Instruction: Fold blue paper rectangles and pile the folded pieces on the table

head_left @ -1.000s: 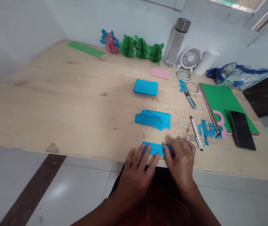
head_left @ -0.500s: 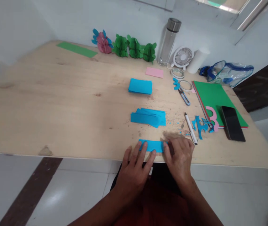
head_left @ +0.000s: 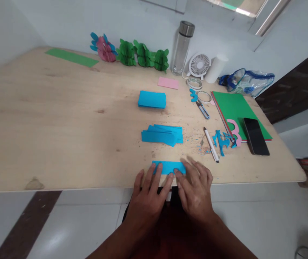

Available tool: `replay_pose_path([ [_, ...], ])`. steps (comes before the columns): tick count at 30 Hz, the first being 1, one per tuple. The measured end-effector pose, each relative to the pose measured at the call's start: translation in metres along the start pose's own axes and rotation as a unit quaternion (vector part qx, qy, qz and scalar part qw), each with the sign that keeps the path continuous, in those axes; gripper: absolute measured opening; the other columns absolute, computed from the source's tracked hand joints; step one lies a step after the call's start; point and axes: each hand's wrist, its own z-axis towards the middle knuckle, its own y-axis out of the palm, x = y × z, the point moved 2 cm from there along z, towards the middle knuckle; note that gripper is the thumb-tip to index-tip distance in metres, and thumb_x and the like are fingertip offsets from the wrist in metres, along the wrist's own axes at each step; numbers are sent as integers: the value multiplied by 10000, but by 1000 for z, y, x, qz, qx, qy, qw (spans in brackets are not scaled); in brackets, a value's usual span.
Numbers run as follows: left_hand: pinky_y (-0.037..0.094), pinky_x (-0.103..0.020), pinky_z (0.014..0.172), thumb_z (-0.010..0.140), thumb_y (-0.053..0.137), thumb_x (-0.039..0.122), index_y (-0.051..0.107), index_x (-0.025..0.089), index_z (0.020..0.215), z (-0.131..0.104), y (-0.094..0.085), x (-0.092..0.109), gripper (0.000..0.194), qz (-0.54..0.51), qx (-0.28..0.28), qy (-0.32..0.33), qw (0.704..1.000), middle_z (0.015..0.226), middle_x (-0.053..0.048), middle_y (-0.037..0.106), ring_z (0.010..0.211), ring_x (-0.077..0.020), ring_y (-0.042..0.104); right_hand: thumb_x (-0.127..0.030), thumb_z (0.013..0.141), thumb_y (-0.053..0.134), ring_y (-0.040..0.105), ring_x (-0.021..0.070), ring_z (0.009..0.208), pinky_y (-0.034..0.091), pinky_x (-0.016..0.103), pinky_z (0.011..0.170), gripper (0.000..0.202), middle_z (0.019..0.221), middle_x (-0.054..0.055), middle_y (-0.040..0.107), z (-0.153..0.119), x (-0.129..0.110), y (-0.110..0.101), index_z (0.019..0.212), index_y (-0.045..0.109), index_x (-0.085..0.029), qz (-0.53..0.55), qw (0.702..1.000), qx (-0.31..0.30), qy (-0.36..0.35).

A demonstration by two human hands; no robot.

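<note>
A blue paper strip (head_left: pixel 168 167) lies flat near the front edge of the table. My left hand (head_left: pixel 148 194) rests its spread fingertips on the strip's left end and lower edge. On the other end, my right hand (head_left: pixel 195 185) presses with thumb and fingers stretched out, palm down. Just beyond the strip is a loose pile of blue paper strips (head_left: pixel 161 135). Farther back sits a neat stack of blue paper (head_left: pixel 152 99). Neither hand has anything gripped between its fingers.
To the right lie a white pen (head_left: pixel 211 145), blue paper scraps (head_left: pixel 222 142), thread snips (head_left: pixel 202 109), tape rolls (head_left: pixel 204 96) and a phone (head_left: pixel 256 136) on green paper (head_left: pixel 232 104). A bottle (head_left: pixel 182 48), small fan (head_left: pixel 199 66) and green paper crafts (head_left: pixel 143 54) stand along the wall.
My right hand has shifted its thumb inward along the strip's lower edge, with its fingers over the right end. My left hand stays on the strip. The view has turned slightly right.
</note>
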Motion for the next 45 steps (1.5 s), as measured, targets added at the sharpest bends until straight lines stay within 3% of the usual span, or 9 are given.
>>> replay_pose_path([
  [8, 255, -557, 1086, 884, 532, 305, 482, 234, 1361, 1, -1, 0, 484, 2, -8, 2, 1000, 1429, -204, 440, 1370, -376, 330, -240, 892, 547, 382, 323, 1291, 293, 533, 1017, 331, 1385, 75, 496, -18, 26, -21, 1213, 611, -292, -56, 998, -12, 2],
  [14, 246, -556, 1094, 871, 560, 323, 481, 253, 1360, 1, 1, 0, 500, 5, -8, 1, 1000, 1445, -185, 427, 1377, -365, 322, -287, 908, 507, 364, 336, 1295, 274, 546, 1027, 340, 1357, 112, 493, -11, 11, -18, 1233, 601, -248, -39, 999, 20, -3],
  [18, 241, -551, 1096, 865, 570, 320, 507, 261, 1337, -1, 2, 0, 480, 10, -8, 1, 1000, 1456, -178, 414, 1381, -367, 314, -321, 912, 494, 348, 326, 1319, 266, 542, 1040, 330, 1416, 94, 450, -5, 1, -9, 1219, 607, -273, -27, 999, -18, -23],
  [27, 244, -541, 1097, 885, 539, 326, 465, 273, 1373, 2, -4, 1, 497, 5, -31, -4, 1000, 1479, -145, 390, 1380, -346, 325, -271, 897, 540, 363, 316, 1332, 256, 545, 1054, 300, 1386, 73, 511, -14, 11, -13, 1186, 621, -284, -57, 998, -22, -29],
  [34, 280, -546, 1084, 885, 528, 265, 515, 186, 1323, -3, -17, -21, 445, 27, -29, -10, 999, 1444, -139, 445, 1362, -354, 348, -246, 899, 543, 370, 308, 1331, 269, 540, 1045, 305, 1365, 73, 533, -14, 12, -13, 1194, 613, -273, -53, 998, -23, -39],
  [39, 289, -549, 1084, 883, 520, 245, 465, 191, 1364, -13, -28, -41, 487, 48, -37, -10, 998, 1421, -125, 478, 1356, -350, 360, -233, 891, 545, 369, 310, 1329, 270, 542, 1043, 326, 1362, 78, 535, -16, 13, -10, 1210, 604, -261, -51, 997, -16, -47],
  [45, 221, -533, 1125, 888, 502, 370, 408, 180, 1408, -7, -33, -36, 562, 13, -40, 21, 999, 1454, -124, 435, 1383, -317, 321, -244, 884, 541, 371, 308, 1323, 264, 537, 1055, 332, 1368, 73, 527, -19, 12, -9, 1209, 603, -259, -38, 999, -8, -31],
])
